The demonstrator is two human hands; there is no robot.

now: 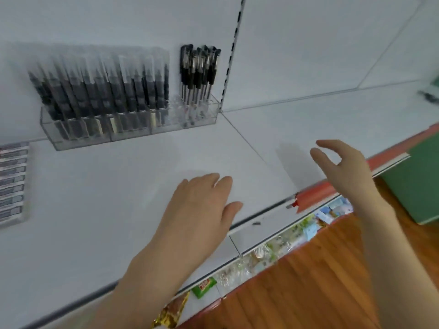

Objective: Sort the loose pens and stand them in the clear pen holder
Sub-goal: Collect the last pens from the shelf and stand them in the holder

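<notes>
Currently both hands are empty over the white shelf [95, 198]: left hand [202, 205] is palm down with fingers straight and close together, contact with the surface unclear, and right hand [344, 167] is raised beside it, fingers loosely spread and slightly curled. Black pens [199, 67] stand upright in the right-end compartment of the clear pen holder [209, 115], which sits at the back of the shelf, well apart from both hands; packaged pens [107, 91] fill its other compartments
</notes>
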